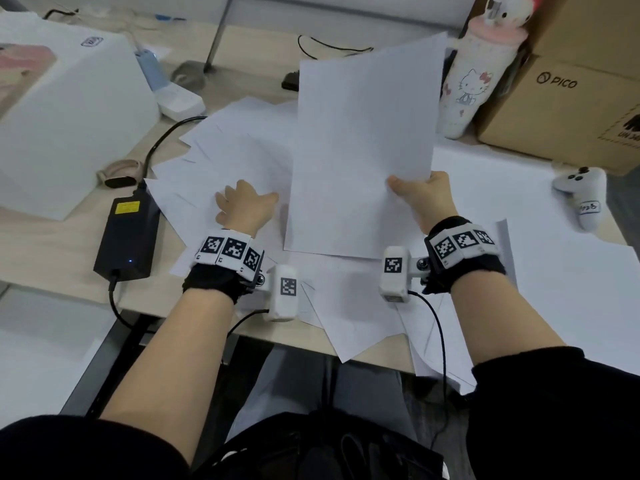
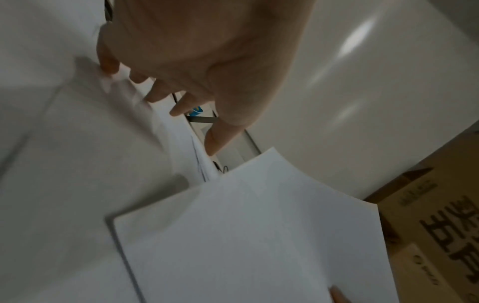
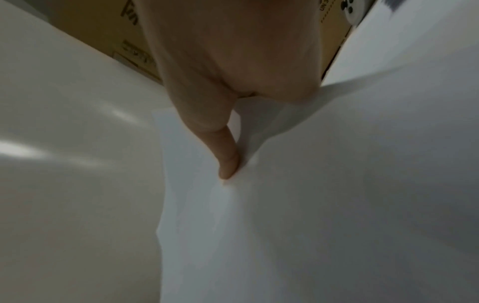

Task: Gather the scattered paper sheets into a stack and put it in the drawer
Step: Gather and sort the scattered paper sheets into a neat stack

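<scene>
Right hand (image 1: 424, 199): raised above the desk, forearm reaching forward, thumb pressed on the near right corner of a held sheet of paper (image 1: 363, 147), the other fingers hidden beneath it; a pinch grip, confirmed in the right wrist view, where the thumb (image 3: 228, 162) lies flat on the white surface. Held sheet: lifted clear of the pile, tilted up and away from the person, between the two hands. Left hand (image 1: 244, 206): palm down, fingers spread and relaxed, gripping nothing, resting on or just over the scattered paper sheets (image 1: 221, 157); contact cannot be told for certain, left wrist view blurred. Scattered sheets: fanned and overlapping under and beyond the left hand, more lying below both wrists and overhanging the near desk (image 1: 52, 251) edge. Left of the left hand: black power adapter (image 1: 126, 233). Beyond the right hand: Hello Kitty bottle (image 1: 474, 81), PICO cardboard box (image 1: 571, 98). Right of the right hand: white controller (image 1: 581, 195)
</scene>
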